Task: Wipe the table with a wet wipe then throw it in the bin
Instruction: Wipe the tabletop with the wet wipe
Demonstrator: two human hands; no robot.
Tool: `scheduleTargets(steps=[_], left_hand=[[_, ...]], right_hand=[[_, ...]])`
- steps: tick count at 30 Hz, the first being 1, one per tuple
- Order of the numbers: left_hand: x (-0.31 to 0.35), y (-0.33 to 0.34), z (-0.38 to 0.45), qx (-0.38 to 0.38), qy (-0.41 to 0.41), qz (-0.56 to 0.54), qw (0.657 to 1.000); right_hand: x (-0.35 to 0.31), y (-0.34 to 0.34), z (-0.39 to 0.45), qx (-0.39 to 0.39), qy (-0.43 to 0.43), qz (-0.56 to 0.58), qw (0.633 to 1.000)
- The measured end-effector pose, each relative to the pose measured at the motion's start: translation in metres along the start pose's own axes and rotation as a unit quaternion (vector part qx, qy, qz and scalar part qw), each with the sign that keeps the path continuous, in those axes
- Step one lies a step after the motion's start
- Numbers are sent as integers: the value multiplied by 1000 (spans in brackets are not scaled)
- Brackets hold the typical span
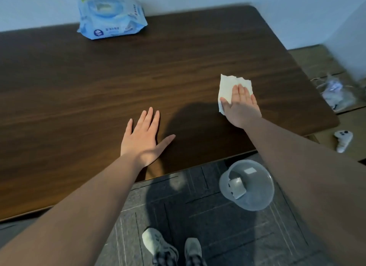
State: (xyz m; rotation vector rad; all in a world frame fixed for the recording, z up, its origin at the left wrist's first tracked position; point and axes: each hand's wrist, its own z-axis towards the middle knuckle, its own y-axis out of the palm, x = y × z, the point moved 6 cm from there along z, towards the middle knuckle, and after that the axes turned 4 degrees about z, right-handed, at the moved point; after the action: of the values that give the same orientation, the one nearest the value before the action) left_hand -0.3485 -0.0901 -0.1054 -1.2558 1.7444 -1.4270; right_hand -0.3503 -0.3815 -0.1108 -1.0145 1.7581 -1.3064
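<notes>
A white wet wipe [227, 87] lies flat on the dark wooden table [99, 83], toward its right side. My right hand [240, 107] presses flat on the wipe's near right part, fingers together. My left hand [143, 138] rests palm down on the table near its front edge, fingers spread, holding nothing. A clear plastic bin [247, 184] stands on the floor below the table's front right edge, between my two arms, with some white scraps inside.
A blue pack of wet wipes [111, 18] stands at the table's far edge by the wall. Right of the table are cardboard with a clear bag [336, 93] and a white game controller [343, 139]. My shoes [172, 248] stand on grey carpet.
</notes>
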Motion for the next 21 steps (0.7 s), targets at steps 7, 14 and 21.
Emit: scheduleTargets(steps=[7,14,21], left_hand=[[7,5,2,38,-23,43,998],[7,8,2,59,-31,48,997],[9,7,3,56,-27,48,997]], right_hand=[[83,-10,10,-10,63,27,998],[116,-12,9,-26,94,32,995],[91,-11,-5,-32,87,27,995]])
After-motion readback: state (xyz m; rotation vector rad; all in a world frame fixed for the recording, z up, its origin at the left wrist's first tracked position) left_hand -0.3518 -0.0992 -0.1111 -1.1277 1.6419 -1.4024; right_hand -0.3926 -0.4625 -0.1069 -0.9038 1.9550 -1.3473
